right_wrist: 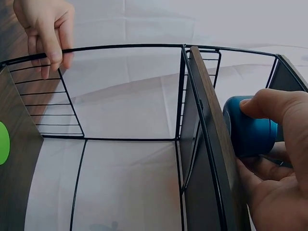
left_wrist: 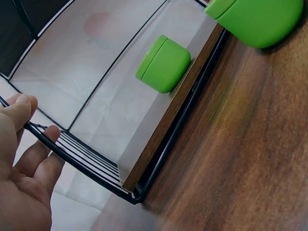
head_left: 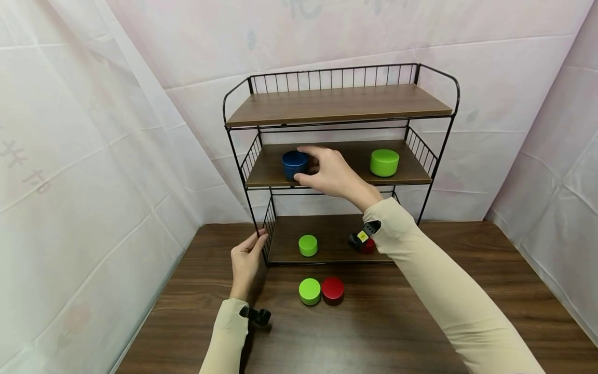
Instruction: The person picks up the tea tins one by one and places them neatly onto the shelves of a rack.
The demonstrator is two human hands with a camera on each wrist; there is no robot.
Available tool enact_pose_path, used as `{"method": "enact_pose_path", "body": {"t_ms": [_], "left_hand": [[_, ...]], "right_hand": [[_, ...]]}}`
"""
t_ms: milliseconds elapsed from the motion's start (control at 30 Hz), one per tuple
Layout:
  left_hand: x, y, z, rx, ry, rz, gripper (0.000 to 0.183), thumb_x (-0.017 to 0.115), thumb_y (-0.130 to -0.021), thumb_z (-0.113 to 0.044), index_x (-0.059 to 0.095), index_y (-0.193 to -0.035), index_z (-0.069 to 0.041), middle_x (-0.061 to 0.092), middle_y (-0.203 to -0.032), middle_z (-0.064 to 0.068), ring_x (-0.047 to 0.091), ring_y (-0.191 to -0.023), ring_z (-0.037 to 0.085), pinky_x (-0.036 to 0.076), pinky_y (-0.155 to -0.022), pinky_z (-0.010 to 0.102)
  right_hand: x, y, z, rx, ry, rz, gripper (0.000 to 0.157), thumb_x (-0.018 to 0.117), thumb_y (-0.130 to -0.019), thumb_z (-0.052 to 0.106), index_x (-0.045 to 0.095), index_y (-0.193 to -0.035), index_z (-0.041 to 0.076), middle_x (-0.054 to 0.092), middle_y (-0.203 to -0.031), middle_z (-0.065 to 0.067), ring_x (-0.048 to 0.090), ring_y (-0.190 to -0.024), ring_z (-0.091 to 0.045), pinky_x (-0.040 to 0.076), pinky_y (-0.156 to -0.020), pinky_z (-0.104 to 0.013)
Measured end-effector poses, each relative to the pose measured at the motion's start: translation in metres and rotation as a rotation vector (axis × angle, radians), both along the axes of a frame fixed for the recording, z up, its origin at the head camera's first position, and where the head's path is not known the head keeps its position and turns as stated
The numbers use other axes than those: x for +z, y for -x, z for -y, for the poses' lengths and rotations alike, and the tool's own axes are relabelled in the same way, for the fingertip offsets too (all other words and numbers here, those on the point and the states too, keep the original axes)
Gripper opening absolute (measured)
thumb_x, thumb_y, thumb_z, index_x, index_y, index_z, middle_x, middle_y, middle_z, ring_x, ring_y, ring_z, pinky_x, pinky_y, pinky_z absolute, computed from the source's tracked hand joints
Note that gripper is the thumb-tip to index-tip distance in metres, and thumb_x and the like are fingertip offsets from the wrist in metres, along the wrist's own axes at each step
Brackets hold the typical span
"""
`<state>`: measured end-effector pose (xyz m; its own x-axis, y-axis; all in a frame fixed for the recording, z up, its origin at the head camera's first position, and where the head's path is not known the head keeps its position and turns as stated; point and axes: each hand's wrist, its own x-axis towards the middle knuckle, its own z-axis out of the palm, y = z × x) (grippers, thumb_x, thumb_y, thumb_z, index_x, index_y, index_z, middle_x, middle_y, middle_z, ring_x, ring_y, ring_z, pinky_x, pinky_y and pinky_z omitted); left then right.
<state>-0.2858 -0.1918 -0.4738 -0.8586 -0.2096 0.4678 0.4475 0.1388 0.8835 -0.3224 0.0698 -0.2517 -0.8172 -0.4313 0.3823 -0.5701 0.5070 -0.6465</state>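
Observation:
On the left part of the middle shelf is a blue round container (head_left: 295, 165). My right hand (head_left: 329, 171) grips it from the right, thumb at the front and fingers behind. In the right wrist view the thumb lies on the side of the blue container (right_wrist: 250, 127), close to the shelf board. Down at the left, my left hand (head_left: 246, 259) pinches the black metal frame of the rack (head_left: 256, 221). The left wrist view shows the left hand (left_wrist: 29, 163) with thumb and fingers about the rod.
A green container (head_left: 384, 163) stands on the middle shelf's right. The bottom shelf bears a green container (head_left: 308, 245) and a red one (head_left: 368, 245), partly hidden by the right wrist camera. In front, a green container (head_left: 310, 291) and a red container (head_left: 333, 290) stand side by side on the table (head_left: 374, 332).

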Motion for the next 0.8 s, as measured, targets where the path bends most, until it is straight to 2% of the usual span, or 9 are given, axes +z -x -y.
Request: {"method": "enact_pose_path", "body": {"t_ms": [267,600,800], "left_hand": [[-0.0007,0.0003,-0.0011,0.012,-0.005,0.007,0.022,0.070,-0.097,-0.002,0.075,-0.115,0.008,0.074,-0.118,0.024,0.072,-0.105,0.000,0.056,-0.088,0.014],[-0.0032,0.0028,-0.0021,0.015,-0.026,-0.021,0.020,0.070,-0.096,0.000,0.075,-0.113,0.009,0.073,-0.115,0.027,0.072,-0.102,0.001,0.056,-0.086,0.013],[-0.0047,0.0046,-0.0026,0.011,-0.035,-0.022,0.021,0.070,-0.097,0.000,0.074,-0.115,0.010,0.072,-0.117,0.028,0.072,-0.104,0.000,0.056,-0.086,0.012]], "right_hand": [[-0.0019,0.0047,0.0022,0.000,-0.030,0.017,0.068,0.075,-0.095,0.026,0.047,-0.154,0.007,0.059,-0.147,-0.015,0.069,-0.118,-0.027,0.061,-0.091,-0.038],[0.0003,0.0063,0.0068,-0.011,-0.078,0.046,0.069,0.071,-0.097,0.028,0.043,-0.156,0.007,0.058,-0.148,-0.016,0.067,-0.122,-0.026,0.060,-0.093,-0.037],[-0.0056,-0.0032,0.0063,-0.026,-0.096,-0.023,0.078,0.070,-0.099,0.028,0.029,-0.163,0.011,0.043,-0.161,-0.013,0.060,-0.132,-0.030,0.056,-0.103,-0.040]]}}
